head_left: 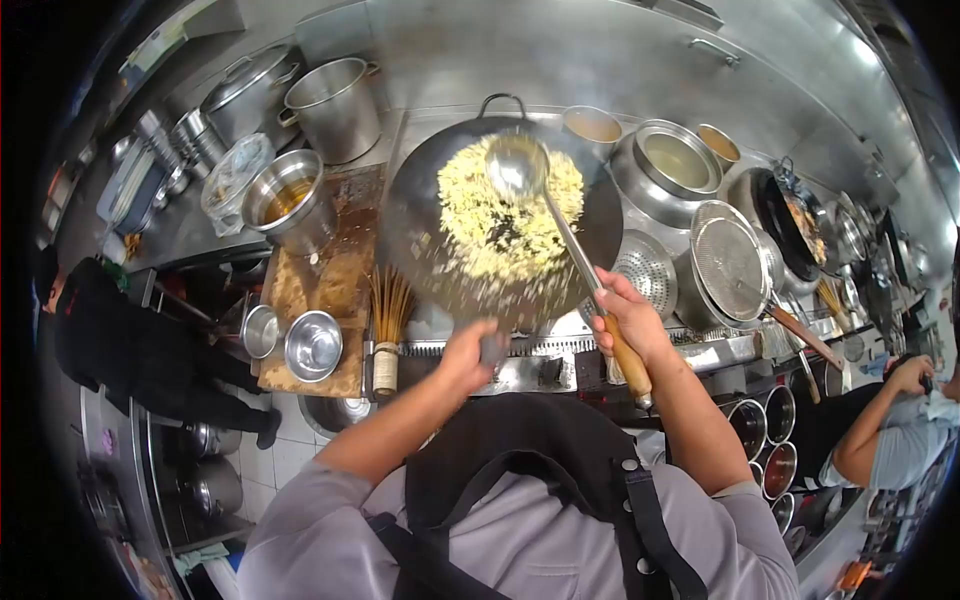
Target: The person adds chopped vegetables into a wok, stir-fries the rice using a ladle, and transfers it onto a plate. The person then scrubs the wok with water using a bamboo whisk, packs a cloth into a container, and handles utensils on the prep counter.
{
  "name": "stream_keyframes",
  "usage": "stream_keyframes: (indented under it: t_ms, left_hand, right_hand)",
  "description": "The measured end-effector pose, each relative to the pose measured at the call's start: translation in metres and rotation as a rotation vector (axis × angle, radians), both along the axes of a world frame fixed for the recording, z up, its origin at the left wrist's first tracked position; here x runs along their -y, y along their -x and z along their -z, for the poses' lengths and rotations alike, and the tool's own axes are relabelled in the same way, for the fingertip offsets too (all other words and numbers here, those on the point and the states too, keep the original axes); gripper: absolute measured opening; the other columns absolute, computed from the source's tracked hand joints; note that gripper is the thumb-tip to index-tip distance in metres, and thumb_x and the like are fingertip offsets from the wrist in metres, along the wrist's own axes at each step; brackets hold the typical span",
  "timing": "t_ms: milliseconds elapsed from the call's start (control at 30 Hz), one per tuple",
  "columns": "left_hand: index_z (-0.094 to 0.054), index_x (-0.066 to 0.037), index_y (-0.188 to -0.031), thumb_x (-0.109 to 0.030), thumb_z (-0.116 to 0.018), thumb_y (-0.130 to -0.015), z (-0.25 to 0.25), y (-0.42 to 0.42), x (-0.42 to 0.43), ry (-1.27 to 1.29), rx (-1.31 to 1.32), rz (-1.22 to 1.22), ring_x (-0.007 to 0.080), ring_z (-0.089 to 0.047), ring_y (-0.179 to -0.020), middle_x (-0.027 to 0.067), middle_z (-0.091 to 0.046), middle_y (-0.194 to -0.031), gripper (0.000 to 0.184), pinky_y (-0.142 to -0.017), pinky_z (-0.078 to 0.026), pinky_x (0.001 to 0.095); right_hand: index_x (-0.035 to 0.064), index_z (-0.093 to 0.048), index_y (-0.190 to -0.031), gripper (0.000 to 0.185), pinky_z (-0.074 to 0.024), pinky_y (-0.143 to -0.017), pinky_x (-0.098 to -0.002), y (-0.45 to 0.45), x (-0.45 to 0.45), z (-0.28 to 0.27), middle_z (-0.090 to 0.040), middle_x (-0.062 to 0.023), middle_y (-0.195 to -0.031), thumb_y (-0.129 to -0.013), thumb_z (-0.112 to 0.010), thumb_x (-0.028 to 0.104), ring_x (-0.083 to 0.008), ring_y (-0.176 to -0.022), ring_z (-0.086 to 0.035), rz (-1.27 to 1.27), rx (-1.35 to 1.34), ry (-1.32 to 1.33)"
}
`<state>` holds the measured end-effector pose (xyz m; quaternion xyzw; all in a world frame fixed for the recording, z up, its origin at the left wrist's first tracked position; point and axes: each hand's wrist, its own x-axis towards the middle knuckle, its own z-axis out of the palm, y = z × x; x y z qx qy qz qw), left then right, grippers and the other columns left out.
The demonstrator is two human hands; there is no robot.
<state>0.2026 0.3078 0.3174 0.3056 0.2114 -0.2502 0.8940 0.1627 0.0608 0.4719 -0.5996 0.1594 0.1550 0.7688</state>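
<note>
A wide, fisheye-curved view from a camera worn on the head looks forward and down past a black apron [450, 455] onto a wok [412, 205] close below, with the steel back wall [560, 55] farther ahead and co-workers [125, 340] at both outer edges.

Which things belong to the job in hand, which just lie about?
Job in hand: wok, food in it, ladle in the right hand; left hand, blurred, near the wok.
Lying about: bamboo brush, steel bowl beside it, round strainer, tall stockpot.
</note>
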Motion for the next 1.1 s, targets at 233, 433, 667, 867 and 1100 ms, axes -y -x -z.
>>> stream_keyframes:
  t_ms: [233,433,667,867,1100]
  left_hand:
    - [-0.055,-0.01,-0.092,-0.012,-0.066,-0.088,-0.067,-0.042,0.002,0.027,-0.111,-0.082,0.0225,-0.059,-0.077,0.0063,-0.057,-0.077,0.011,-0.073,-0.052,0.0427]
    - [-0.056,-0.004,-0.097,-0.008,-0.066,-0.088,-0.01,-0.001,0.004,-0.07,-0.045,-0.025,0.0208,-0.058,-0.075,0.0078,-0.058,-0.086,0.014,-0.073,-0.057,0.038]
    - [-0.055,-0.007,-0.097,-0.009,-0.064,-0.088,-0.083,-0.035,0.001,0.056,-0.082,-0.087,0.0219,-0.06,-0.074,0.0064,-0.059,-0.08,0.013,-0.073,-0.055,0.0399]
    - [-0.055,-0.006,-0.097,-0.008,-0.065,-0.087,-0.007,0.008,-0.005,-0.016,-0.025,-0.015,0.0219,-0.058,-0.07,0.008,-0.057,-0.079,0.014,-0.071,-0.056,0.0396]
    - [-0.056,-0.007,-0.096,-0.009,-0.065,-0.088,-0.072,-0.04,0.003,0.045,-0.074,-0.094,0.0233,-0.06,-0.076,0.0082,-0.061,-0.083,0.012,-0.073,-0.055,0.0421]
  right_hand:
    - [0.0168,-0.039,-0.145,0.044,-0.0376,-0.039,-0.0264,0.082,0.017,-0.051,-0.053,-0.0068,-0.067,-0.102,-0.048,0.019,-0.0144,-0.042,-0.046,-0.025,0.086,-0.228]
    - [0.0173,-0.038,-0.147,0.045,-0.0368,-0.038,-0.0268,0.0,0.006,0.0,-0.052,-0.0057,-0.065,-0.103,-0.048,0.02,-0.0141,-0.042,-0.045,0.022,-0.043,-0.037]
    - [0.0156,-0.038,-0.147,0.047,-0.0385,-0.038,-0.0277,0.08,0.018,-0.049,-0.053,-0.0059,-0.067,-0.101,-0.05,0.02,-0.0137,-0.042,-0.045,-0.027,0.052,-0.177]
    - [0.0152,-0.038,-0.146,0.046,-0.0387,-0.038,-0.0287,-0.002,0.01,-0.016,-0.054,-0.0056,-0.068,-0.102,-0.049,0.02,-0.0139,-0.042,-0.046,-0.012,-0.023,0.027]
    - [0.0146,-0.039,-0.144,0.045,-0.0384,-0.039,-0.0271,0.072,0.014,-0.047,-0.052,-0.0043,-0.067,-0.101,-0.049,0.021,-0.0135,-0.043,-0.046,-0.032,0.133,-0.133]
